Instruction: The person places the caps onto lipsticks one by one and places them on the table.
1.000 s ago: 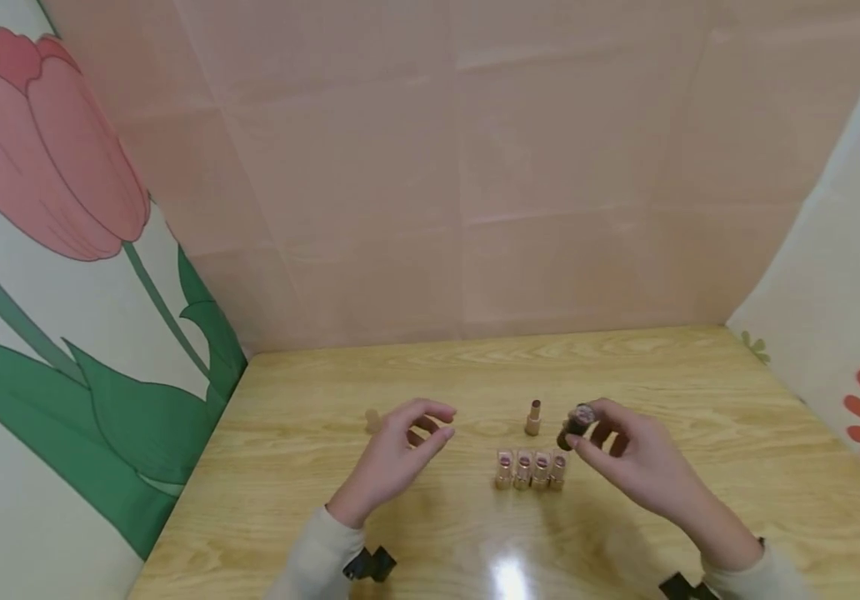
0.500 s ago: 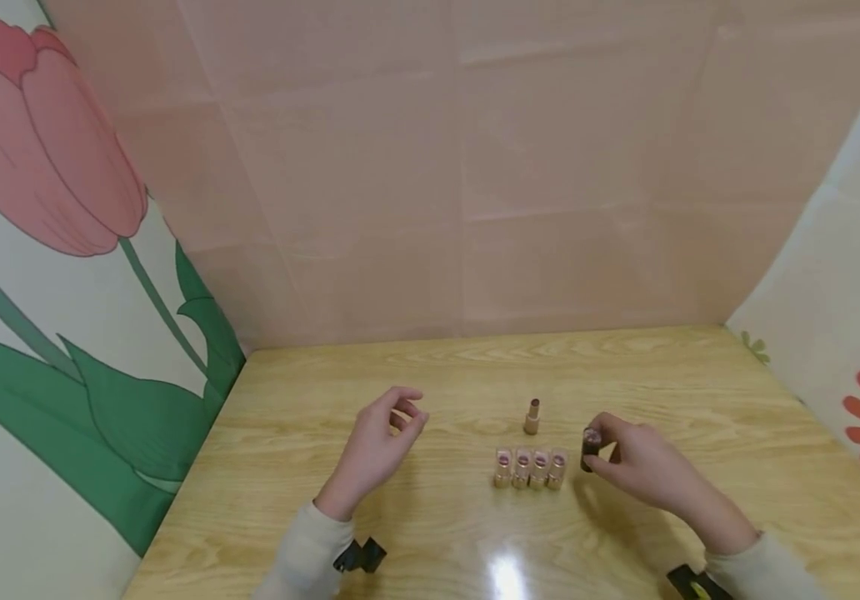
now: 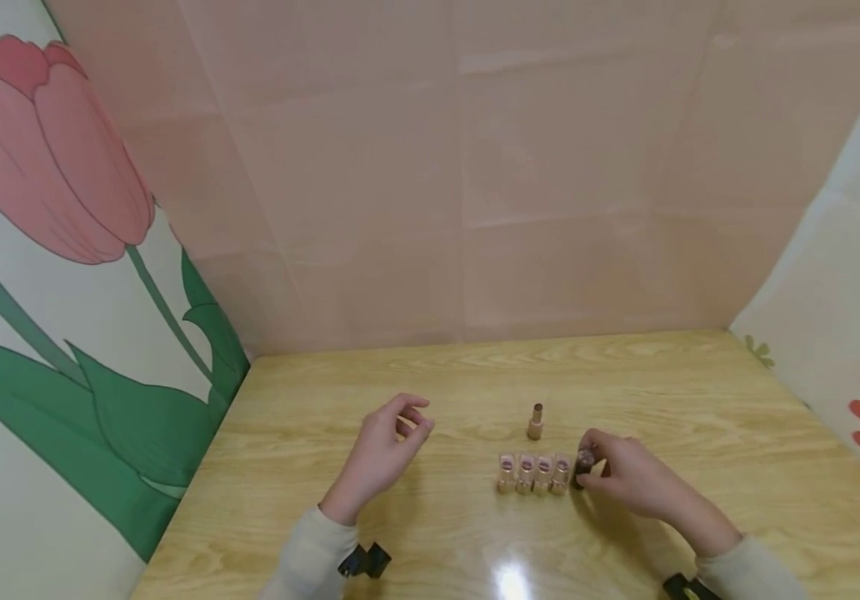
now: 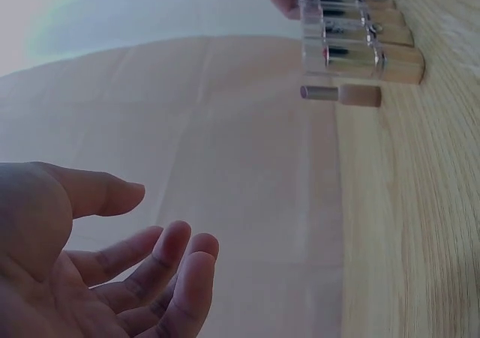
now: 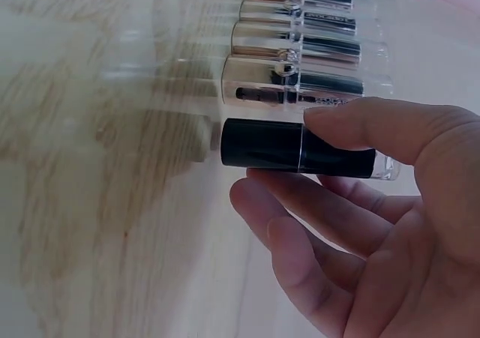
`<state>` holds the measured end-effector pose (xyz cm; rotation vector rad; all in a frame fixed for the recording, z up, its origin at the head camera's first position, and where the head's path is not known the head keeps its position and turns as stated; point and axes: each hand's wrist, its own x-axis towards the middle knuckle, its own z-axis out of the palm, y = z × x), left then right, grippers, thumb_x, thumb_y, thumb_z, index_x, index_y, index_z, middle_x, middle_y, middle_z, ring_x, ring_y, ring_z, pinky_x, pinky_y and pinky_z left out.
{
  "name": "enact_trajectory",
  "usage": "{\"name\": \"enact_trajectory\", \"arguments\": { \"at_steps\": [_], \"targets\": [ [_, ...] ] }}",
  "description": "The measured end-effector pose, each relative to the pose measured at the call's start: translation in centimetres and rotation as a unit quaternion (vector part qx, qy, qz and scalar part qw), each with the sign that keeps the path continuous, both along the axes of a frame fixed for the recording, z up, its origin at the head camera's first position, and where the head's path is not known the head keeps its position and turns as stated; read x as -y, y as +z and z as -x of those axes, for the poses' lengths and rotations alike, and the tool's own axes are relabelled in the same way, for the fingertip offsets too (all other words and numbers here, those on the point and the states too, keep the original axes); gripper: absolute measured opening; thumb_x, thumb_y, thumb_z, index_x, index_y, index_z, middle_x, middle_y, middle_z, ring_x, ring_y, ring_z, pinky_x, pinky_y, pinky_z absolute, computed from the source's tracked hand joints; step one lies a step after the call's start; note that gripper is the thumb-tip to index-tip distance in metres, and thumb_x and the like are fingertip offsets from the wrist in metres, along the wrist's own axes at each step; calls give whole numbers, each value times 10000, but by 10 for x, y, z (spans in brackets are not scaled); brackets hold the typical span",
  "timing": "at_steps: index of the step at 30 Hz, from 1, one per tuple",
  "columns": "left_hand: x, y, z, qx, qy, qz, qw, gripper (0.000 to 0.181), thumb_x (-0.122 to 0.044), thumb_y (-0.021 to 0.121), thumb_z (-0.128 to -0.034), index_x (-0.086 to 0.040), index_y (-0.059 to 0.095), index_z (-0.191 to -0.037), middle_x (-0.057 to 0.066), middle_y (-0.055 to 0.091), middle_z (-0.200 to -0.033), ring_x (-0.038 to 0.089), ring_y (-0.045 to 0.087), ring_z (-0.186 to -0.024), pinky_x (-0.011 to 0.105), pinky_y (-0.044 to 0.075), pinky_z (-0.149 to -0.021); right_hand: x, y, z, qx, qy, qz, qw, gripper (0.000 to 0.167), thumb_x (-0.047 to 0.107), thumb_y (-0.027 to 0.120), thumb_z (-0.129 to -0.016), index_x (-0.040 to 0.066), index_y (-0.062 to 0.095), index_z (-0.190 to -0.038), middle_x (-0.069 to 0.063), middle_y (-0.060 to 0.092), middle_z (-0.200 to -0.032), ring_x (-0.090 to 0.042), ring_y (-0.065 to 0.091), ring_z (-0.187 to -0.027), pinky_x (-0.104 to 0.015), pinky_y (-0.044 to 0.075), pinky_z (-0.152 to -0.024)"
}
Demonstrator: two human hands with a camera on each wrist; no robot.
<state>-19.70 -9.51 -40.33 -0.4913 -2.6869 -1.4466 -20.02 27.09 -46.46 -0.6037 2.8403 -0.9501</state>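
My right hand (image 3: 628, 475) pinches a black lipstick tube (image 5: 262, 145) between thumb and fingers, upright at the right end of a row of clear-capped, gold-based lipsticks (image 3: 542, 475). In the right wrist view a narrow gap separates the black tube from the nearest clear-capped one. Whether its base touches the table I cannot tell. Behind the row an uncapped lipstick (image 3: 535, 422) stands upright, its dark bullet showing. To the left my left hand (image 3: 381, 446) hovers over the table, fingers loosely bent and holding nothing; the left wrist view shows its bare palm (image 4: 45, 278).
The wood-grain table (image 3: 310, 392) meets a pink cloth backdrop (image 3: 460, 208) at its far edge. A tulip-printed sheet (image 3: 47, 167) hangs on the left, a flower-printed sheet (image 3: 850, 292) on the right. Light glares off the table front (image 3: 510, 579).
My right hand has lowered the black lipstick tube, first rightward past the row, then in beside its right end. The left hand has drawn back leftward.
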Motion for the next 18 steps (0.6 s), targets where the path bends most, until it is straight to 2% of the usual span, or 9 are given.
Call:
{"name": "enact_trajectory", "arguments": {
  "at_steps": [10, 14, 15, 18],
  "targets": [
    [-5, -5, 0, 175, -271, 34, 9995, 272, -240, 610, -1013, -137, 622, -1264, -7, 639, -997, 133, 610, -810, 270, 528, -612, 3, -9, 0, 23, -9, -3, 10000, 236, 140, 800, -810, 130, 608, -945, -22, 722, -942, -219, 697, -851, -253, 538, -661],
    [-5, -5, 0, 186, -254, 46, 9995, 269, -238, 609, -1013, -135, 622, -1261, -10, 643, -989, 128, 612, -802, 293, 539, -616, 5, -8, 0, -109, 115, 101, 9998, 239, 134, 802, -809, 121, 606, -944, -29, 724, -940, -214, 698, -834, -243, 540, -646],
    [-5, -6, 0, 173, -233, 78, 9995, 270, -243, 608, -1014, -135, 623, -1261, -13, 644, -986, 125, 612, -800, 300, 529, -661, 5, -7, 0, -139, 142, 101, 9998, 240, 133, 803, -809, 120, 605, -943, -29, 725, -940, -209, 697, -830, -244, 538, -642],
    [-4, -6, 1, 171, -186, 160, 9996, 271, -248, 607, -1014, -143, 621, -1263, -21, 646, -988, 119, 613, -805, 326, 530, -685, 6, -7, 0, -149, 140, 111, 9997, 243, 135, 807, -806, 118, 607, -943, -40, 731, -943, -216, 699, -827, -246, 538, -644]
  ]
}}
